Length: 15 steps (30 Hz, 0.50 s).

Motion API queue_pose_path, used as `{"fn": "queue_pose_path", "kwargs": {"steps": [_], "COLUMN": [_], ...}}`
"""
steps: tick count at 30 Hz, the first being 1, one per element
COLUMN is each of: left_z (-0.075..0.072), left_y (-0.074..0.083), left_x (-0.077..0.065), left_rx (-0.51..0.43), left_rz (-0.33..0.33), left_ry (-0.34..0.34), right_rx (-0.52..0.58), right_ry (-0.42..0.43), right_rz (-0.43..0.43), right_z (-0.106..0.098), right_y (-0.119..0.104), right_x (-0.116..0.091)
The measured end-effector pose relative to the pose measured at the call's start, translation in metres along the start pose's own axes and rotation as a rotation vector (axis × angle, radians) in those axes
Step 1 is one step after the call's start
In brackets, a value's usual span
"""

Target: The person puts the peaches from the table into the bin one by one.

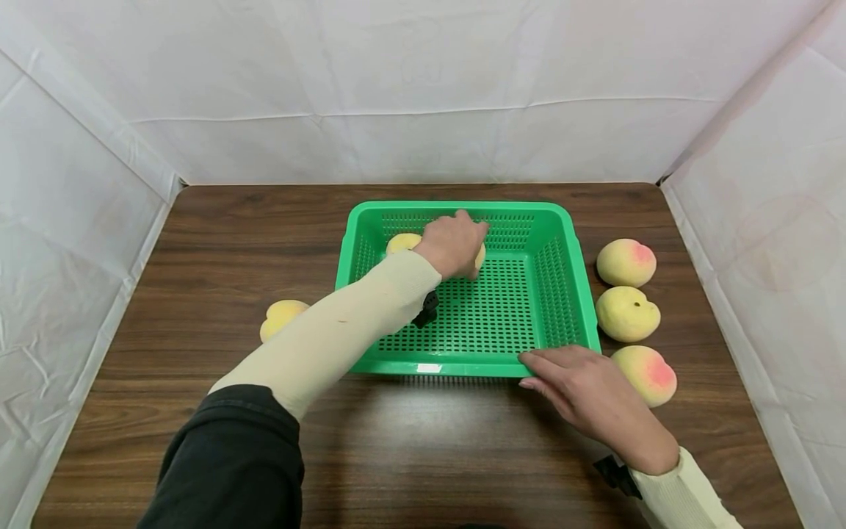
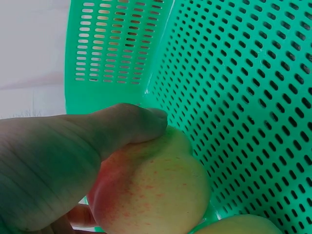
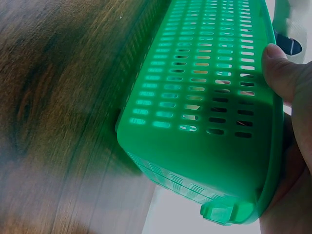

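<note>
A green perforated plastic basket (image 1: 476, 365) sits on the dark wooden table. Inside it, near the back wall, my left hand (image 1: 456, 242) grips a yellow peach with a red blush (image 2: 156, 185); the thumb (image 2: 141, 124) lies across its top. A second peach (image 1: 402, 242) rests in the basket just left of that hand, partly covered by the arm. At the basket's near right corner, my right hand (image 1: 588, 389) holds the rim, its thumb (image 3: 278, 58) on the outer side and the other fingers over the edge.
Three peaches line up right of the basket: a far one (image 1: 626, 262), a middle one (image 1: 628, 314) and a near one (image 1: 645, 375) close to my right hand. Another peach (image 1: 280, 317) lies to the left, partly behind my left forearm. White sheeting (image 1: 423, 139) borders the table (image 1: 423, 441).
</note>
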<state>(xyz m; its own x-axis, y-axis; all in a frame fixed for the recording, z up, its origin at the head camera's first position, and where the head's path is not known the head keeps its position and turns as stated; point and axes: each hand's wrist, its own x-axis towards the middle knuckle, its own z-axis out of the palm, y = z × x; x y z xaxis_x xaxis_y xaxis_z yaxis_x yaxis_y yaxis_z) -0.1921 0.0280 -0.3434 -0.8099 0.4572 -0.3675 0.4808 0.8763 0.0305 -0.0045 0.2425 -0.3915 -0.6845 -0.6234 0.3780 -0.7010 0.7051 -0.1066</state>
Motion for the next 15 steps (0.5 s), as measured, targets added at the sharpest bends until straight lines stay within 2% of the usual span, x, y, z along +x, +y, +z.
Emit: {"fn": "queue_pose_path", "kwargs": {"steps": [15], "left_z": [0.0056], "left_y": [0.0071], "left_x": [0.0013], "left_rx": [0.026], "left_rz": [0.021], "left_ry": [-0.015], "right_rx": [0.004], "right_ry": [-0.003], "right_rz": [-0.003], "right_z": [-0.0015], "right_y": [-0.0007], "right_x": [-0.0003]}}
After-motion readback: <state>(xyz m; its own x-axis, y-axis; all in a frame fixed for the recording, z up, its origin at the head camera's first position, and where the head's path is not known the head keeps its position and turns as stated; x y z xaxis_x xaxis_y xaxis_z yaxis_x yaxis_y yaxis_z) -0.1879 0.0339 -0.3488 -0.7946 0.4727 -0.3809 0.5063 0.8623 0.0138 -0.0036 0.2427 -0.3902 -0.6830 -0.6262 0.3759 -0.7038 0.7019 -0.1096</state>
